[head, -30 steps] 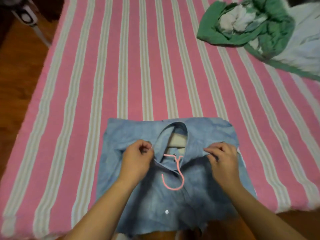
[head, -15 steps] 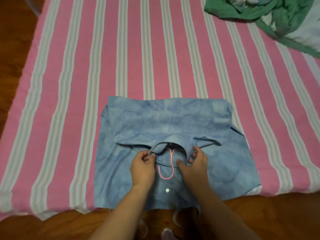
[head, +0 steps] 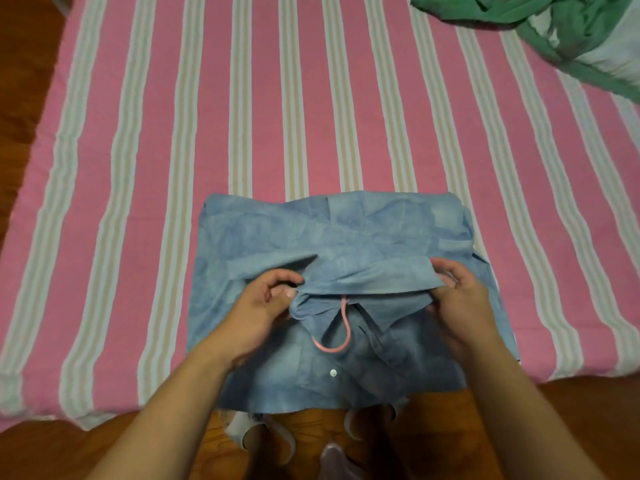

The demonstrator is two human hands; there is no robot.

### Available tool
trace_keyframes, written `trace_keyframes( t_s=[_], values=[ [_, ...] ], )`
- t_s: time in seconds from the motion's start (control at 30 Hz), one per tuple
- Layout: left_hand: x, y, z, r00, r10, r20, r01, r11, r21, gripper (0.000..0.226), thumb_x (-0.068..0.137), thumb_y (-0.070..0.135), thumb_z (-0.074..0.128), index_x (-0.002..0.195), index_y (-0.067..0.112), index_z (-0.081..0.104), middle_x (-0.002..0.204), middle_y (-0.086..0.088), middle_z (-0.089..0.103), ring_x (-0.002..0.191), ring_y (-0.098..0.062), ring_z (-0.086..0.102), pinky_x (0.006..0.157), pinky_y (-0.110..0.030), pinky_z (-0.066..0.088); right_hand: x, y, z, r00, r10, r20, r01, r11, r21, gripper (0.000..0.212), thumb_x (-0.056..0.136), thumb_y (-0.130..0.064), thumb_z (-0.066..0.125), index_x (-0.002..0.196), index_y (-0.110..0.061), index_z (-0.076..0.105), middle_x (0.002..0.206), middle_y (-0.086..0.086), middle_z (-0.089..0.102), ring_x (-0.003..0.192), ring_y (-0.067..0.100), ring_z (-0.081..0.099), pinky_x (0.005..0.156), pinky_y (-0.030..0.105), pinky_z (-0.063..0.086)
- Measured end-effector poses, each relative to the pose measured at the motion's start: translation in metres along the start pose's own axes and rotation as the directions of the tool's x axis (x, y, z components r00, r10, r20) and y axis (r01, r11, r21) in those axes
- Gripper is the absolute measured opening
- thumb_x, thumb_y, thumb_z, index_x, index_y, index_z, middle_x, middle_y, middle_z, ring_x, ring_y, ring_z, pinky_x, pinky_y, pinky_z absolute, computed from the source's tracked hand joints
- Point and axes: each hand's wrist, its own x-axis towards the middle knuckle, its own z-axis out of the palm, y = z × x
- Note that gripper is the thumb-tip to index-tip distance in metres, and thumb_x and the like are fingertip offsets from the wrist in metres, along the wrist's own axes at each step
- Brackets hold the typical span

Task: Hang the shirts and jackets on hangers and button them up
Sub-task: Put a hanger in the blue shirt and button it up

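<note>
A light blue denim shirt (head: 346, 237) lies folded on the near edge of the pink striped bed (head: 277, 116). The pink hook of a hanger (head: 341, 332) sticks out from under its collar, the rest hidden inside the shirt. My left hand (head: 263, 306) pinches the left end of the collar band, thumb on top. My right hand (head: 457, 296) grips the right end of the same band. A white button (head: 333, 372) shows on the front placket below the hook.
A green and white pile of garments (head: 561, 32) lies at the bed's far right corner. Wooden floor (head: 24, 81) runs along the left side and in front of the bed. Sandalled feet (head: 277, 441) stand beneath the shirt's hem.
My hands have spread apart from the collar's middle to its two ends, and the collar band now lies stretched wide over the hanger hook. The view has tilted further down.
</note>
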Motion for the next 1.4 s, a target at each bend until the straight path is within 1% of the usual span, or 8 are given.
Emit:
trace_keyframes(
  t_s=[0.2,0.37,0.57,0.7,0.87,1.13,1.27,1.4],
  values=[
    [0.000,0.012,-0.010,0.995,0.069,0.074,-0.087,0.955,0.282,0.016,0.096,0.026,0.067,0.110,0.020,0.072,0.107,-0.006,0.073,0.100,-0.012,0.066,0.096,-0.029,0.049,0.008,-0.005,-0.004,0.915,0.089,0.394,-0.007,0.979,-0.205,0.026,0.096,-0.001,0.062,0.113,-0.021,0.059,0.104,0.009,0.074,0.089,0.018,0.072,0.076,0.030,0.056],
    [-0.012,0.002,0.017,0.950,0.290,-0.119,-0.175,0.805,0.566,0.015,0.099,0.016,0.064,0.086,0.020,0.071,0.085,0.004,0.069,0.079,-0.001,0.061,0.074,-0.012,0.044,-0.006,-0.008,0.011,0.918,-0.154,0.365,0.277,0.908,-0.314,0.026,0.094,-0.009,0.067,0.111,-0.029,0.067,0.091,-0.012,0.069,0.083,-0.006,0.065,0.076,0.011,0.048],
    [-0.010,0.008,0.023,0.984,-0.069,-0.166,0.041,0.986,-0.163,0.025,0.104,0.011,0.050,0.089,0.007,0.070,0.085,-0.005,0.074,0.077,-0.011,0.068,0.077,-0.022,0.055,-0.008,0.012,-0.001,0.904,-0.054,0.423,0.196,0.934,-0.298,0.018,0.096,-0.010,0.063,0.093,-0.016,0.079,0.097,0.006,0.076,0.095,0.014,0.070,0.085,0.024,0.052],
    [-0.005,0.010,0.009,0.999,-0.034,-0.037,0.039,0.989,0.145,0.021,0.102,0.011,0.054,0.085,0.011,0.066,0.079,0.003,0.066,0.078,-0.009,0.058,0.082,-0.029,0.045,-0.004,0.015,-0.005,0.870,0.135,0.475,-0.164,0.986,0.020,0.025,0.099,-0.002,0.052,0.119,0.000,0.067,0.112,0.017,0.073,0.105,0.025,0.069,0.087,0.027,0.057],
    [0.003,0.023,-0.007,0.997,-0.060,-0.053,0.068,0.983,0.169,0.027,0.105,0.017,0.050,0.102,0.005,0.074,0.096,-0.007,0.075,0.088,-0.012,0.065,0.088,-0.029,0.049,0.002,0.008,0.005,0.852,0.251,0.460,-0.265,0.964,-0.036,0.030,0.101,-0.013,0.053,0.111,0.010,0.068,0.112,0.025,0.071,0.108,0.035,0.068,0.095,0.040,0.053],
    [0.009,0.007,0.010,0.984,-0.120,-0.134,0.035,0.859,-0.511,0.032,0.094,-0.013,0.045,0.092,0.016,0.057,0.077,-0.005,0.056,0.077,-0.017,0.060,0.075,-0.036,0.060,-0.004,0.019,0.035,0.960,0.200,0.197,-0.251,0.926,0.281,0.016,0.103,-0.015,0.054,0.111,-0.006,0.064,0.110,0.011,0.071,0.104,0.021,0.069,0.094,0.039,0.057],
    [0.010,0.004,0.019,0.984,-0.087,-0.156,0.008,0.894,-0.448,0.038,0.089,-0.024,0.040,0.088,0.012,0.055,0.055,0.002,0.048,0.062,-0.012,0.054,0.074,-0.028,0.056,-0.027,0.041,0.045,0.945,0.267,0.188,-0.285,0.956,0.075,0.008,0.097,-0.006,0.059,0.100,-0.004,0.066,0.099,0.020,0.072,0.099,0.029,0.071,0.096,0.047,0.055],
    [0.013,0.007,0.009,0.985,-0.051,-0.168,-0.023,0.910,-0.415,0.050,0.080,-0.033,0.031,0.086,0.011,0.054,0.079,-0.005,0.070,0.079,-0.016,0.068,0.083,-0.030,0.058,-0.026,0.038,0.043,0.956,0.282,0.080,-0.292,0.937,0.193,0.017,0.100,0.003,0.045,0.092,-0.001,0.060,0.087,0.018,0.067,0.087,0.030,0.068,0.086,0.035,0.057]
  ],
)
